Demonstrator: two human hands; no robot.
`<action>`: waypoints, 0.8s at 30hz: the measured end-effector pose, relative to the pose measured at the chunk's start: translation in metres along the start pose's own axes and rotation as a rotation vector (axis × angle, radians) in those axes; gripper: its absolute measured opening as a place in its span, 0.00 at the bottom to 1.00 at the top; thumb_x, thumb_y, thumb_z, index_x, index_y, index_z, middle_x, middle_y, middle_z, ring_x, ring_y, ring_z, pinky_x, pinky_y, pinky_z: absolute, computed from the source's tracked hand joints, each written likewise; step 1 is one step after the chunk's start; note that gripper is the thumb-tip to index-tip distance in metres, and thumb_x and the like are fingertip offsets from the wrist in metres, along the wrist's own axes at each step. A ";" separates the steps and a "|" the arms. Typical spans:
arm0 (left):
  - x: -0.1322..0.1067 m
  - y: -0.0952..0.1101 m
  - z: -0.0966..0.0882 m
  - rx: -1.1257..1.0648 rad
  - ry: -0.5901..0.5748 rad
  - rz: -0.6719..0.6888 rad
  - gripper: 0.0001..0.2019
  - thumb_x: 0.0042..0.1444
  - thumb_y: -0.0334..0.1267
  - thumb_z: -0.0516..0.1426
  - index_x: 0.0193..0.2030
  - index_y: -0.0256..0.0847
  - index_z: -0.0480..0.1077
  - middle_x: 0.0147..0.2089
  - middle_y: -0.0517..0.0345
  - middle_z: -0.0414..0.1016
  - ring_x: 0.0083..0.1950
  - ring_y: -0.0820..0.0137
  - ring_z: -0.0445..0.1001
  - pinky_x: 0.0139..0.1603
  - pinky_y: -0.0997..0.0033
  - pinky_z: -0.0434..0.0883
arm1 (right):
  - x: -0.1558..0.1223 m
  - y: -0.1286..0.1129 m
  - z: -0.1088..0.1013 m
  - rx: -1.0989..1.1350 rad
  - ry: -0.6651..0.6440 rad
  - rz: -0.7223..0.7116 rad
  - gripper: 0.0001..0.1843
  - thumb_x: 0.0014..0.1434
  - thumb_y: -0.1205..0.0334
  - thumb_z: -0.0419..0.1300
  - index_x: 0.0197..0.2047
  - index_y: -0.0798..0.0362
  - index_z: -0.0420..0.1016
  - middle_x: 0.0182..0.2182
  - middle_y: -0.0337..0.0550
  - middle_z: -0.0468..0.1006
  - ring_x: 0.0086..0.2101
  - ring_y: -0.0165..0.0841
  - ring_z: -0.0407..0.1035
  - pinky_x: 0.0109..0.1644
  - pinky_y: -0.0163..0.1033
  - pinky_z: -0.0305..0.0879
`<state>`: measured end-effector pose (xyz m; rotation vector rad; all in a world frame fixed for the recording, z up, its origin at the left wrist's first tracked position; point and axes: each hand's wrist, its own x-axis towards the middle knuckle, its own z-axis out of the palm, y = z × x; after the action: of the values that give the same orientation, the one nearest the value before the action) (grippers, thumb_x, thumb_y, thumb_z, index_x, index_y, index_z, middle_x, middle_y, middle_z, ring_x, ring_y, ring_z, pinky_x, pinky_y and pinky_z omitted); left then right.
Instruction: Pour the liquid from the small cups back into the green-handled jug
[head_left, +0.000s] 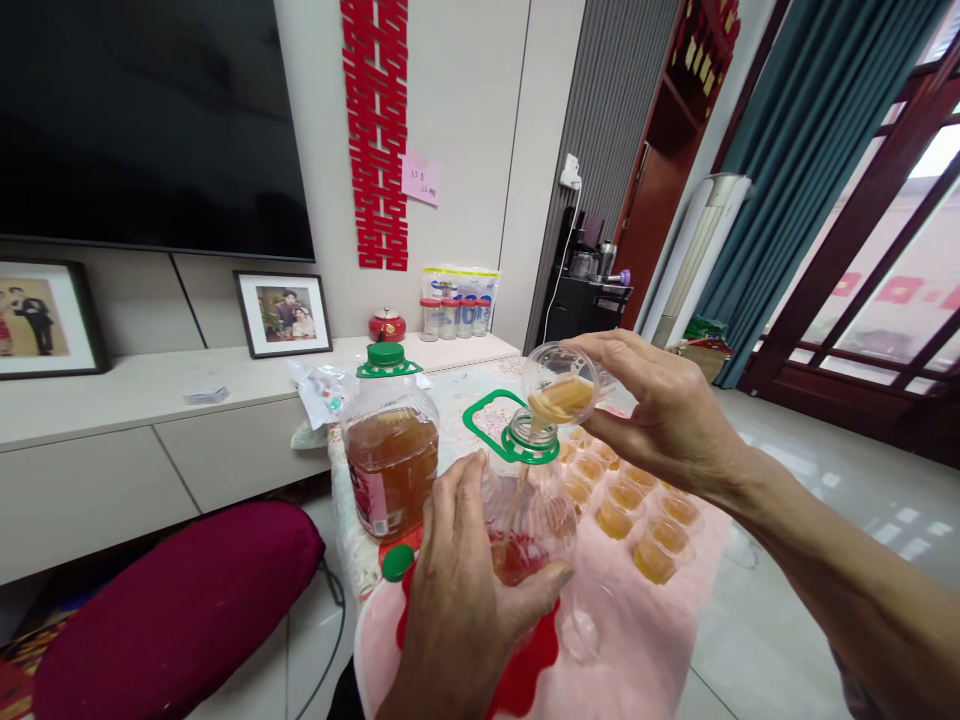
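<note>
My left hand [469, 590] wraps round the lower side of a clear plastic jug [551, 510], which has a green handle ring at its neck and some amber liquid low inside. My right hand [656, 400] grips a small clear plastic cup [561, 385], tilted over the jug's open mouth. Amber liquid runs from the cup into the neck. A second jug [394, 460], capped in green and well filled with amber liquid, stands to the left. The loose green cap [397, 563] lies beside my left hand. Under the jug is a red scalloped mat [525, 670].
Several small cups of amber liquid [660, 545] stand on the pink cloth [645, 640] at the right. A clear lid [580, 632] lies near the front. Behind are a white cabinet [225, 420], several red-lidded jars [448, 320] and a red pot [386, 325]. A maroon stool [180, 610] is at left.
</note>
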<state>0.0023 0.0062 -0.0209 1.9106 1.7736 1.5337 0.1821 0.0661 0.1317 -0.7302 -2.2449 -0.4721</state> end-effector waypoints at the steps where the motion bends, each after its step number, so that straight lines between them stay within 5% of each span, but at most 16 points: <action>1: 0.001 0.000 -0.001 0.003 -0.006 0.001 0.46 0.43 0.47 0.66 0.70 0.47 0.54 0.66 0.48 0.67 0.67 0.52 0.69 0.60 0.46 0.77 | 0.000 0.000 0.000 -0.011 -0.004 -0.006 0.20 0.60 0.69 0.62 0.57 0.55 0.74 0.51 0.55 0.82 0.50 0.43 0.77 0.54 0.50 0.76; 24: -0.002 0.000 -0.002 0.023 -0.005 0.031 0.46 0.43 0.47 0.64 0.70 0.45 0.53 0.66 0.46 0.65 0.67 0.51 0.69 0.60 0.45 0.76 | 0.007 -0.006 -0.005 -0.205 -0.033 -0.135 0.29 0.57 0.78 0.57 0.60 0.48 0.68 0.51 0.53 0.80 0.51 0.46 0.76 0.56 0.56 0.76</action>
<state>0.0013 0.0040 -0.0213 1.9602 1.7758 1.5240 0.1772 0.0617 0.1395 -0.6952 -2.3092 -0.7694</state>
